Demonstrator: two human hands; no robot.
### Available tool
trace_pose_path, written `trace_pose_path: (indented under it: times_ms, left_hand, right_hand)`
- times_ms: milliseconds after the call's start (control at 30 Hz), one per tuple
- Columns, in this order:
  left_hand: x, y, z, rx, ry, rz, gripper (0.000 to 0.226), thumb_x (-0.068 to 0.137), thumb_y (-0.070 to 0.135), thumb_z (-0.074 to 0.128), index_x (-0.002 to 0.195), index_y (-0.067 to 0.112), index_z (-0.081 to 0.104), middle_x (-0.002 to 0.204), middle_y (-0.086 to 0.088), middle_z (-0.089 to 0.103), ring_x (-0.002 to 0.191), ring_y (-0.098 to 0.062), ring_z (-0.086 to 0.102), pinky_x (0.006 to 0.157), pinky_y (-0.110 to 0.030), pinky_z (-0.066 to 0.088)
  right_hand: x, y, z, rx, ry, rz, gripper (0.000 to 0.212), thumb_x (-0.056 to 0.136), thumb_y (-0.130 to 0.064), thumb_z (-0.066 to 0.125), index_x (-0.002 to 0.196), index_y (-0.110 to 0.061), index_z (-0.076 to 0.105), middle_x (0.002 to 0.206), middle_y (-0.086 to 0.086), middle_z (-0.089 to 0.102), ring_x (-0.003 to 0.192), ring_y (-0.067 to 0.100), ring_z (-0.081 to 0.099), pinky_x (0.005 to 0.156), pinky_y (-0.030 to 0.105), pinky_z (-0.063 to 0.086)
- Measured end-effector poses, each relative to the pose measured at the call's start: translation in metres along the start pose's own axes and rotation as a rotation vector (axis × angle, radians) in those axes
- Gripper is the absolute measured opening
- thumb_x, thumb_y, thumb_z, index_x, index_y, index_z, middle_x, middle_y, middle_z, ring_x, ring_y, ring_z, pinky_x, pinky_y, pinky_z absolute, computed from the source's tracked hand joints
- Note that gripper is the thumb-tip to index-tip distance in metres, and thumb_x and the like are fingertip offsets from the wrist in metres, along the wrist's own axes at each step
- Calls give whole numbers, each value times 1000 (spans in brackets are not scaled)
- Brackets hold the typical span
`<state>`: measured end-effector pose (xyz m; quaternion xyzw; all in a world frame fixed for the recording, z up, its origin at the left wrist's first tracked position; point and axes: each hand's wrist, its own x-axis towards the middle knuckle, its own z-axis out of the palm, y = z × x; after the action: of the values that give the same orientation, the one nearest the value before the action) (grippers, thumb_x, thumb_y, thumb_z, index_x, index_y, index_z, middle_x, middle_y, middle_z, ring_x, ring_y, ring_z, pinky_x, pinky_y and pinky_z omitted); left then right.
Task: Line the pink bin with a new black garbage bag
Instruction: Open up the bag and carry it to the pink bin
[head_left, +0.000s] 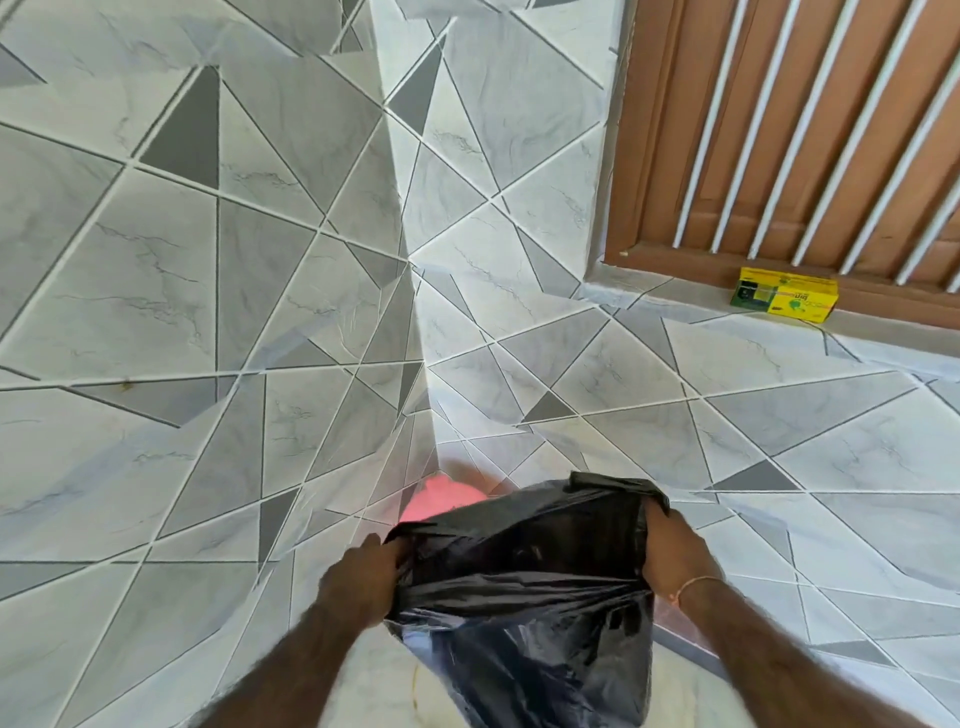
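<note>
A black garbage bag (524, 577) hangs spread between my two hands at the bottom centre of the head view, its mouth pulled wide. My left hand (363, 584) grips the bag's left edge. My right hand (670, 553) grips its right edge, fingers tucked into the plastic. Just beyond the bag, in the wall corner, a piece of the pink bin (441, 499) shows; the bag hides the rest of it.
Grey and white tiled walls (208, 312) meet in a corner straight ahead. At the upper right is a brown wooden window frame (779, 130) with white bars. A yellow and green box (784, 294) sits on the tiled ledge below it.
</note>
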<state>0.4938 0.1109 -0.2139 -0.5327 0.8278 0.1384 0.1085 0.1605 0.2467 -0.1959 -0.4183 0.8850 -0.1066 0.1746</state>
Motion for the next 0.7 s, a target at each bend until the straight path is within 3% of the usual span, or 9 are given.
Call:
trace_pose_path:
  times_ms: [133,233,333,467,567,700]
  left_hand:
    - [55,-19,-8,-224,-26,-7,53,92,32,35,139,9,40,134,-16,57,121,-31,56,101,-31,39]
    - [100,-26,-35,-386,16,16,52,87,28,40,134,6,46,130,-16,60,119,-34,57,99,-31,41]
    - [143,-38,-68,-543,113,47,45,80,11,46,124,2,53,120,-23,65,112,-41,60,92,-36,45]
    - [187,-55,-102,-732,191,-24,57,81,-6,49,136,5,42,127,-22,60,118,-40,56,96,-35,44]
    - [208,-66,-110,-843,246,-69,59,81,-6,50,136,13,42,125,-20,62,116,-38,58,95,-35,45]
    - [227,-90,-98,-886,263,-65,64,77,-10,50,136,14,41,126,-15,62,115,-34,58,93,-31,43]
  right_hand:
    - [33,-33,17,-16,-27,17,48,87,-30,40,133,-17,38,130,18,54,115,40,56,99,41,46]
    - [69,-60,19,-2,13,36,42,88,-22,43,128,-10,44,125,21,58,112,40,59,95,41,47]
    - [104,-87,9,1,59,80,45,82,-11,46,127,-4,44,118,28,61,106,43,61,89,44,49]
    - [138,-135,7,31,123,167,53,78,-1,50,130,2,41,114,32,60,105,47,60,86,45,49]
    - [151,-165,18,56,165,177,57,77,0,51,132,-3,40,110,30,62,102,47,61,85,47,50]
    - [163,-192,38,69,104,115,46,81,-3,49,126,-8,43,107,29,64,99,47,61,83,46,49]
